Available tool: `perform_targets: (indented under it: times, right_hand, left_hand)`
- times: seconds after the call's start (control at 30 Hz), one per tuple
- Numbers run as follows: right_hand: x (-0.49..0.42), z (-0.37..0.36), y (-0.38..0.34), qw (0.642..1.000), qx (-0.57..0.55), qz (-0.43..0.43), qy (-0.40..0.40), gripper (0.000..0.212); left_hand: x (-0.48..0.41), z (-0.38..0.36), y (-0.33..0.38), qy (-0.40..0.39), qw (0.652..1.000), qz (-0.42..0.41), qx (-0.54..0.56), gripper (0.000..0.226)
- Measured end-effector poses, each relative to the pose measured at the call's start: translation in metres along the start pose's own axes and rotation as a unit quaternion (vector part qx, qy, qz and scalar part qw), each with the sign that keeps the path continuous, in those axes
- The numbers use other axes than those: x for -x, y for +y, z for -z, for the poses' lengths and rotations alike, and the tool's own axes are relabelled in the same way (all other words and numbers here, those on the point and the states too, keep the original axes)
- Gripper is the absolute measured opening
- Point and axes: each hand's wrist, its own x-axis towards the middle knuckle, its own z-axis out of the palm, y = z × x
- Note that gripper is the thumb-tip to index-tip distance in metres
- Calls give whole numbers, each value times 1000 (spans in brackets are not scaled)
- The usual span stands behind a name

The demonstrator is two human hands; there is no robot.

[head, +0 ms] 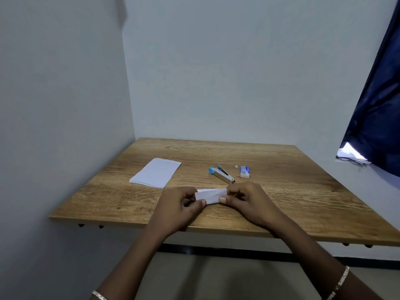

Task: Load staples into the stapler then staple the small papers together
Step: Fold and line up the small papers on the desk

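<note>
Holding the small papers [211, 195] pinched at each end, my left hand [180, 205] and right hand [246, 202] square them up. The stapler [223, 175] lies just past my right fingers, maybe loaded already. Next I grab it.

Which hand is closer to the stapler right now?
Right. The right hand sits just in front of the stapler, near its metal tip, holding the small papers. The left hand grips their other end, farther to the stapler's left.

Both hands pinch small papers [211, 195] (stapler [221, 174] lies beyond).
</note>
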Motion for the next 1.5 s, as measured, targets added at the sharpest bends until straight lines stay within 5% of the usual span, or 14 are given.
perform_targets:
  times: [0.1, 0.23, 0.4, 1.5]
  right_hand:
    - [-9, -4, 0, 998, -43, -41, 29, 11]
    - [-15, -6, 2, 982, -148, -113, 25, 16]
    - [-20, -10, 3, 975, -145, -159, 59, 15]
    - [-25, -18, 2, 973, -94, -183, 103, 26]
  left_hand:
    - [-5, -3, 1, 32, 998, 56, 5, 33]
    - [-11, -8, 1, 41, 995, 94, 16, 34]
    - [-22, -19, 2, 80, 988, 129, -26, 35]
    - [-21, -25, 1, 125, 977, 127, -115, 24]
